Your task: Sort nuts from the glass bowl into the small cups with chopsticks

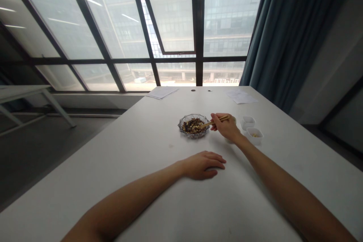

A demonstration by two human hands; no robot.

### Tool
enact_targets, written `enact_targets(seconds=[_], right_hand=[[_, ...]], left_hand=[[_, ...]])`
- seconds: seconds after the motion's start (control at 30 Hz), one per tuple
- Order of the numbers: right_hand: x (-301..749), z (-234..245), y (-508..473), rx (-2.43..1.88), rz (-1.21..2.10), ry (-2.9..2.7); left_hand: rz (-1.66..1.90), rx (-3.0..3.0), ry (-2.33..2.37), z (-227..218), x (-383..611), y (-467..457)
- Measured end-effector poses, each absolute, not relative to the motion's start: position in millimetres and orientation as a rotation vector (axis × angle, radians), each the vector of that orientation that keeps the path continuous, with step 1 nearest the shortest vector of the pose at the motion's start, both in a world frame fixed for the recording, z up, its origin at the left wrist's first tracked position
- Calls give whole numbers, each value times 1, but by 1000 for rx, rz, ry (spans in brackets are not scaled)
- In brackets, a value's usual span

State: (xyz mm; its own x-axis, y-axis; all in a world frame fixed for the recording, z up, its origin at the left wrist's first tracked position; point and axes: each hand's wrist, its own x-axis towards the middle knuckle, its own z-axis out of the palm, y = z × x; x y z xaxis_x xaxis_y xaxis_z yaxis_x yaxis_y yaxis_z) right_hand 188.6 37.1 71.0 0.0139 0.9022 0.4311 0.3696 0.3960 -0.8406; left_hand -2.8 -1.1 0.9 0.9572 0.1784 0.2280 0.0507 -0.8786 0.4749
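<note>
My right hand point(225, 125) grips a pair of wooden chopsticks point(214, 121). Their tips reach into a clear glass bowl point(180, 130) with a scalloped rim. Inside lies a mix of dark and pale small pieces point(193, 125), like seeds or nuts, too small to name surely. My left hand point(203, 165) rests palm down on the white table point(136, 147), fingers stretched out and holding nothing. Just right of my right hand stand two small white plastic containers, a farther one point(248, 122) and a nearer one point(255, 135) with a few pale yellowish bits. Another container is partly hidden behind my right hand.
Papers lie at the table's far left point(162, 92) and far right point(241, 96). Between them are a dark round disc point(193, 90) and a small dark object point(210, 90). Windows point(176, 15) rise beyond the table; a blue curtain point(286, 38) hangs at the right.
</note>
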Motion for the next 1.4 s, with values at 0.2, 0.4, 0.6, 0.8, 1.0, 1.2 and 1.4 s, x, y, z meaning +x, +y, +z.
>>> enact_targets(seconds=[0.2,0.4,0.6,0.8,1.0,1.2,1.4], right_hand=[[199,83,39,-1105,590,-1504],[207,88,39,-1109,648,-1513],[197,80,38,-1124,708,-1621],[189,74,34,-1167,712,-1668],[187,61,41,-1137,656,-1637],[184,58,43,-1175,631,-1566],[184,56,41,-1132,576,-1671]], left_hand=[[359,2623,173,2,-3,-1],[363,2629,171,1,-4,0],[359,2630,170,0,-4,0],[369,2636,165,1,-4,-1],[364,2638,159,0,-3,0],[362,2625,166,0,-4,0],[359,2627,174,1,-3,-1]])
